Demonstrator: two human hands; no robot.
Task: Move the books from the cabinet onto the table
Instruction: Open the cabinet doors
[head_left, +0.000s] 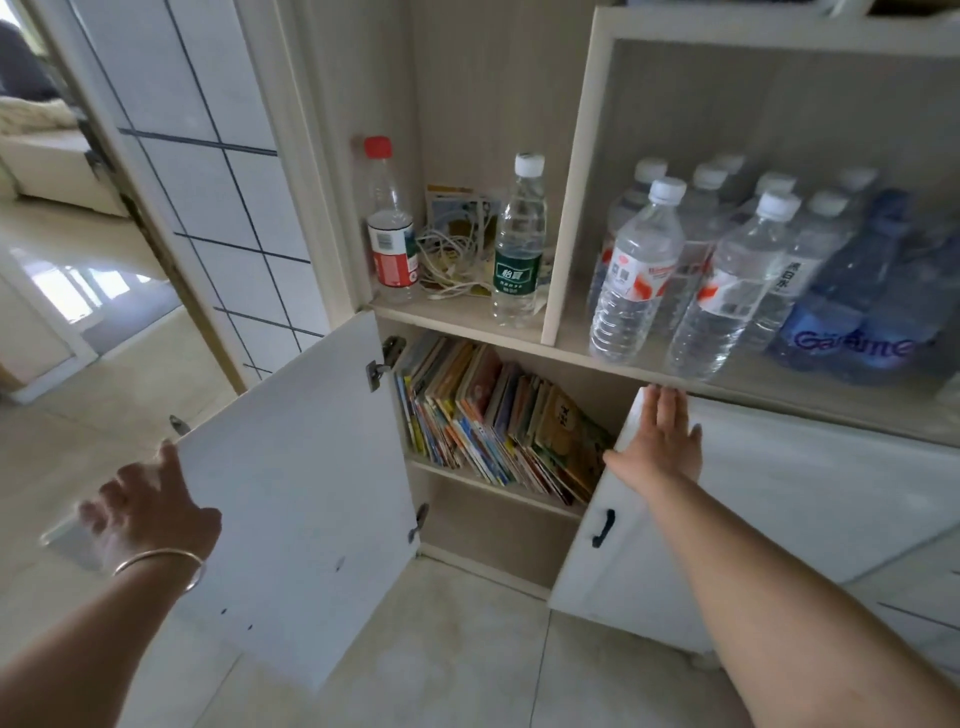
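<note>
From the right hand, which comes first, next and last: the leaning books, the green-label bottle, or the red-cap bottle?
Measured from the right hand, resting flat on the right door's top corner:
1. Books, just to its left on the lower shelf.
2. Green-label bottle, up and left, on the open shelf above.
3. Red-cap bottle, farthest, at that shelf's left end.
</note>
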